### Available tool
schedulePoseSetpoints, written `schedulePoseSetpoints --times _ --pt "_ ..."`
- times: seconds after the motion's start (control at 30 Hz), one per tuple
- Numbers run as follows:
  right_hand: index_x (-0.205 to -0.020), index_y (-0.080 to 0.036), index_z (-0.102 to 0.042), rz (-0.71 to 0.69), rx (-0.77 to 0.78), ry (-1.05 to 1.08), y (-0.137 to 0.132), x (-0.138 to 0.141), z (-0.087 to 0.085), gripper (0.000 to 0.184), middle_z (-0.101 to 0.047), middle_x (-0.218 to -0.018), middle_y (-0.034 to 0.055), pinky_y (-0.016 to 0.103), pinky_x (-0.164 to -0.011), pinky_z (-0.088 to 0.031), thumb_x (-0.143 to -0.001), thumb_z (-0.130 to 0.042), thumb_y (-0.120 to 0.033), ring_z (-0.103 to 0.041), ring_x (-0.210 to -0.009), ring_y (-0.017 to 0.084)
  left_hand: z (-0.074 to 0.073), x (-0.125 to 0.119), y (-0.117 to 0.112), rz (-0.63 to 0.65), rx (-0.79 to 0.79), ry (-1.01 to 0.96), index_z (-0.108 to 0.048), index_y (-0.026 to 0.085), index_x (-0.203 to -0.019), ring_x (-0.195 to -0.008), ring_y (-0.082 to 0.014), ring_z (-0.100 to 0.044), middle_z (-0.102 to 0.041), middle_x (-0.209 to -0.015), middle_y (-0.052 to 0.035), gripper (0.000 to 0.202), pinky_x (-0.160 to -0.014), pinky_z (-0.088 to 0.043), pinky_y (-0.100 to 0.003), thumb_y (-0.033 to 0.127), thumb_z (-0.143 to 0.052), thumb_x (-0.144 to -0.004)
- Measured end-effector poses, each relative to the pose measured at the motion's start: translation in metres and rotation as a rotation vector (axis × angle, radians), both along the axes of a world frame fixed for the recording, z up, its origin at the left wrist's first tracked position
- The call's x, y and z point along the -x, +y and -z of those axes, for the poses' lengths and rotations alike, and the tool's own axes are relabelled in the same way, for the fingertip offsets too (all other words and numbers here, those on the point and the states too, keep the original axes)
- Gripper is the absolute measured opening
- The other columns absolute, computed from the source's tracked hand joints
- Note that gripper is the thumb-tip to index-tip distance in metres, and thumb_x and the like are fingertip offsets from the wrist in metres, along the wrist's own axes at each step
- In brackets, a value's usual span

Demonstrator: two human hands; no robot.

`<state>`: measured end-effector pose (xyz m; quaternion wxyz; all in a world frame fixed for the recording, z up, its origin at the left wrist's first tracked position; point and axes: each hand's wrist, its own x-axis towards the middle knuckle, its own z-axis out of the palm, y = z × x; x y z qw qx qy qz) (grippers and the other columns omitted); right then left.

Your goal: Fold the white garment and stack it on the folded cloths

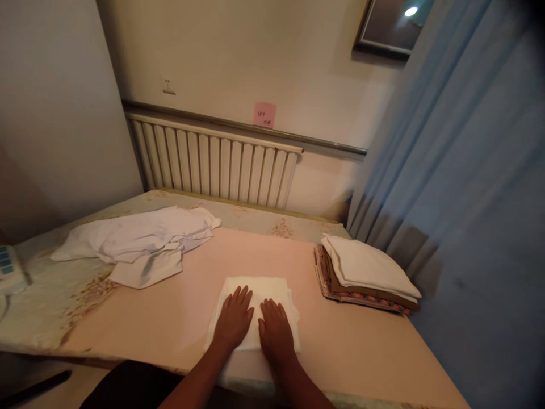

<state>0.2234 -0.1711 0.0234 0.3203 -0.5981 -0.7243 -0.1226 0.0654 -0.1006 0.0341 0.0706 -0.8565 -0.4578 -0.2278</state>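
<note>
A folded white cloth (255, 284) lies flat near the front edge of the pink sheet (264, 253). My left hand (234, 318) rests palm down on its left half, fingers stretched out. On the right half lies my right hand (276, 330), also flat with its fingers extended. The palms hide part of the cloth. Its right edge looks slightly uneven.
A crumpled white garment (149, 236) lies at the back left. To the right stands a stack of folded fabrics (370, 270) beside a blue curtain (464, 227). Behind the flowered table cover (91, 295) is a radiator (213, 159). A white device (11, 272) sits far left.
</note>
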Motion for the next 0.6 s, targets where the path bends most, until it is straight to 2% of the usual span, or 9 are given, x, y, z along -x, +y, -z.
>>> schedulePoseSetpoints --times 0.6 --pt "-0.128 -0.017 -0.058 0.009 -0.025 0.013 0.0008 0.0003 0.0047 0.038 -0.060 -0.133 0.0104 0.048 -0.113 -0.034 -0.093 -0.044 -0.021 -0.048 -0.131 0.023 0.0014 -0.0005 0.0005 0.000 -0.038 -0.013 -0.052 0.020 -0.136 -0.137 -0.0270 -0.041 -0.050 -0.146 -0.0074 0.046 -0.109 -0.036 -0.047 0.031 -0.040 -0.094"
